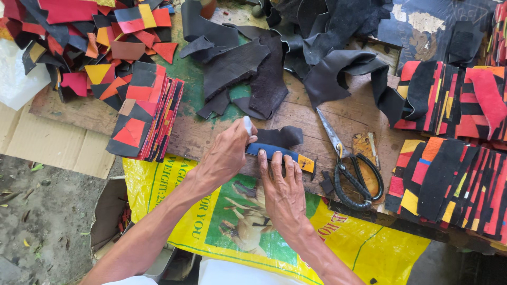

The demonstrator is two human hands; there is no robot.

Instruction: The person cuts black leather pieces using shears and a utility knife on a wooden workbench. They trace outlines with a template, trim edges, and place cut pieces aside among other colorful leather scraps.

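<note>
My left hand (pixel 224 155) is closed around a small pale marker, its tip up by the dark leather piece (pixel 280 136) on the wooden board (pixel 211 132). My right hand (pixel 282 190) lies flat, fingers spread, pressing down a narrow blue template with a yellow end (pixel 305 162) that lies on that dark piece. Both hands sit at the board's near edge.
Black-handled scissors (pixel 351 177) lie just right of my hands. Stacks of red, black and yellow patchwork pieces stand at the left (pixel 145 119) and right (pixel 449 179). Dark leather scraps (pixel 253 74) pile up at the back. A yellow sack (pixel 222 221) drapes under my arms.
</note>
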